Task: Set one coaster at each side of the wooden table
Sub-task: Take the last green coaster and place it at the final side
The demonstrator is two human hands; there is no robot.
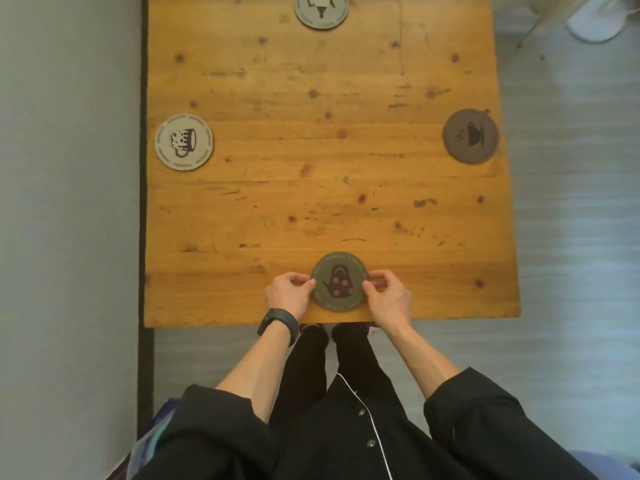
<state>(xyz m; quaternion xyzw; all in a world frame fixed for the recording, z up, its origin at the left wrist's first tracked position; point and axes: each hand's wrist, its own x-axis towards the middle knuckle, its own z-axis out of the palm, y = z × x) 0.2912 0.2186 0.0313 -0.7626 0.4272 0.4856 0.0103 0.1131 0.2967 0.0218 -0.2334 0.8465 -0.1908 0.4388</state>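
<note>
A green coaster (339, 281) with a teapot picture lies flat near the front edge of the wooden table (325, 161). My left hand (289, 294) pinches its left rim and my right hand (388, 298) pinches its right rim. A pale coaster with a beer mug (184, 141) lies at the left edge. A brown coaster with a steaming cup (471, 136) lies at the right edge. A grey coaster (321, 10) sits at the far edge, partly cut off by the frame.
A grey wall (65, 202) runs along the table's left side, with a dark strip between them. Grey floor (575, 220) lies to the right and in front of the table. A white object (595, 22) sits on the floor at the top right.
</note>
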